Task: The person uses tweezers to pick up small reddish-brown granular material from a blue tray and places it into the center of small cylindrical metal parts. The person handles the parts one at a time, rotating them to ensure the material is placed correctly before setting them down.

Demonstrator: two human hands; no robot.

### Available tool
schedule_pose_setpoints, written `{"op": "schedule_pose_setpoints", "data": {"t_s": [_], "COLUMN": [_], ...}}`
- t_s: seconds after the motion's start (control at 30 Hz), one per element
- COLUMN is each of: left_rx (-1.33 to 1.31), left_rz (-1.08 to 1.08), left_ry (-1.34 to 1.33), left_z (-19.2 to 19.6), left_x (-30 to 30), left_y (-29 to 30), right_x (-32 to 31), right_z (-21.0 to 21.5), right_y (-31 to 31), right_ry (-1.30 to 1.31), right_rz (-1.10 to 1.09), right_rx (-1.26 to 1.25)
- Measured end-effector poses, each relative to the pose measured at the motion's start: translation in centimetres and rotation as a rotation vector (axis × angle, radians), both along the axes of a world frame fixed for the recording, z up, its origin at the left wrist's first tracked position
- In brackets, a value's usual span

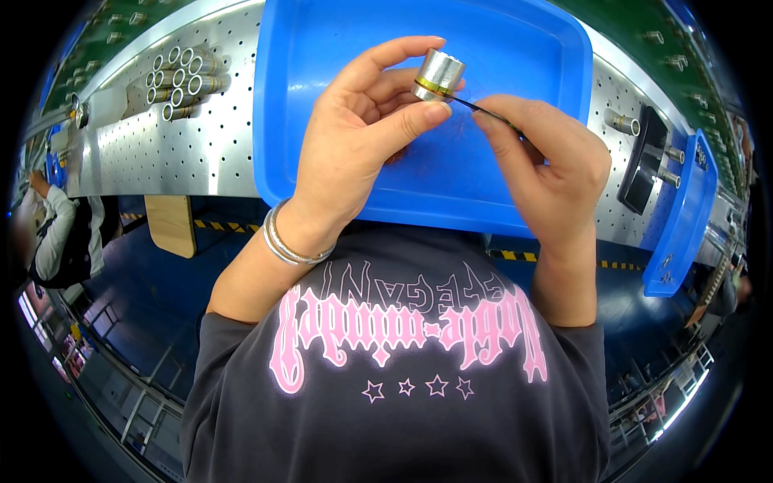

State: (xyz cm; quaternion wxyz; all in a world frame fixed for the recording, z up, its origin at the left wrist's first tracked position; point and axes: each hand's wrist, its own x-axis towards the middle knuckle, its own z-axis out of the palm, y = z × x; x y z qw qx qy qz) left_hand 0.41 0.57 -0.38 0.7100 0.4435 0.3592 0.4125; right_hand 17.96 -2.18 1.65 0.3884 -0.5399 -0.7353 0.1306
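Above a blue plastic tray (515, 201), my left hand (354, 121) grips a short silver metal cylinder (444, 68) between thumb and fingers. A yellowish band (435, 84) runs round the cylinder's lower part. My right hand (555, 153) pinches a thin dark rod-like tool (495, 115), whose far end meets the cylinder at the band. The kind of tool cannot be made out, and its near end is hidden in my right palm. Small reddish-brown bits (396, 155) lie in the tray, partly behind my left hand.
Several metal cylinders (181, 79) stand grouped on the perforated metal table (217, 145) at left. To the right are a single cylinder (622, 122), a black flat device (644, 161) and a second blue tray (684, 221). Another person (68, 225) sits far left, beside a wooden stool (171, 225).
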Motion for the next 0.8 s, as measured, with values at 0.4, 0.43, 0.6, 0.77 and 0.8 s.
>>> {"op": "schedule_pose_setpoints", "data": {"t_s": [0.4, 0.43, 0.6, 0.77, 0.8], "left_rx": [0.009, 0.008, -0.016, -0.024, -0.032], "left_rz": [0.009, 0.009, 0.008, 0.013, 0.018], "left_ry": [0.049, 0.055, 0.045, 0.03, 0.023], "left_z": [0.09, 0.13, -0.04, -0.21, -0.2], "left_x": [0.0, 0.05, -0.13, -0.16, -0.16], "left_y": [-0.13, -0.15, -0.1, -0.12, -0.17], "right_x": [0.32, 0.3, 0.28, 0.39, 0.38], "right_z": [-0.22, -0.3, -0.24, -0.31, -0.17], "right_y": [0.21, 0.22, 0.2, 0.23, 0.18], "right_ry": [-0.146, -0.159, -0.222, -0.212, -0.196], "right_rz": [0.04, 0.044, 0.033, 0.044, 0.045], "right_rx": [0.116, 0.136, 0.187, 0.174, 0.15]}}
